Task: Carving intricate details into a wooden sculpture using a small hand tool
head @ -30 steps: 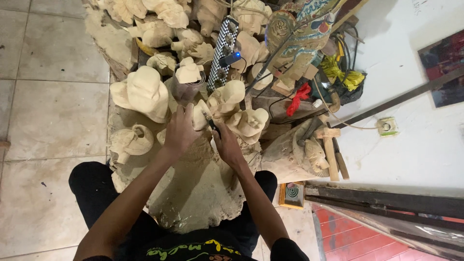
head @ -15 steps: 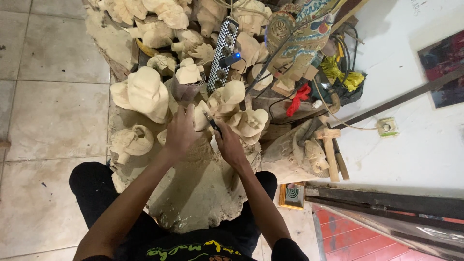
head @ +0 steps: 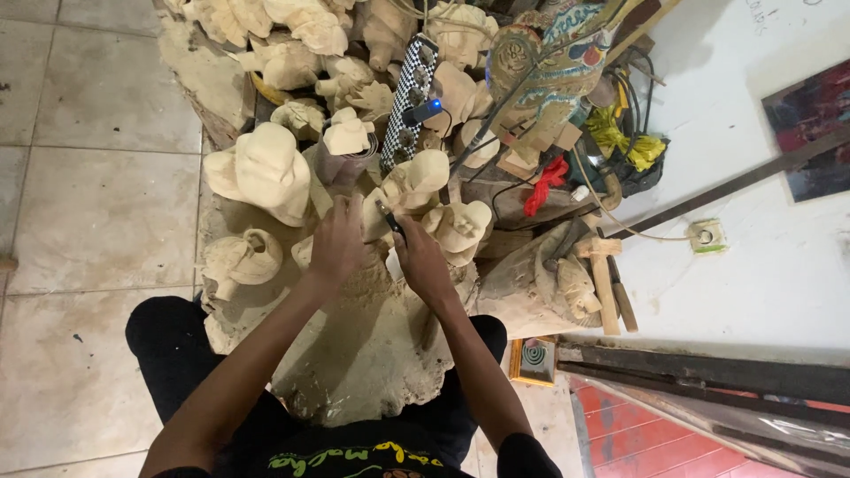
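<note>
Seen from above, seated on the tiled floor (head: 80, 195) with a large rough slab of wood (head: 372, 345) across the lap. Left hand (head: 336, 243) pressed flat on a small pale wooden carving (head: 376, 221) at the far edge of the slab, fingers bent over it, grip clenched on the carving. Right hand (head: 423, 261) just beside, grip closed around a thin dark carving tool (head: 390, 217), tip of the tool touching the same carving between the two hands. Exact shape of the tool tip too small to tell.

Around the hands, many unpainted wooden figures in a pile: a big pale carved head (head: 261, 168) to the left of the left hand, a round carved piece (head: 239, 258) lower at the left, another pale carved head (head: 460, 226) just to the right of the tool. Behind them a checkered power strip (head: 409, 97) with a blue plug in it, lying tilted over the pile. Farther right a painted carved figure (head: 549, 71), a red cloth (head: 544, 181) and a yellow cloth (head: 620, 137). A wooden mallet (head: 602, 274) near the white wall (head: 770, 265), well apart from the hands.
</note>
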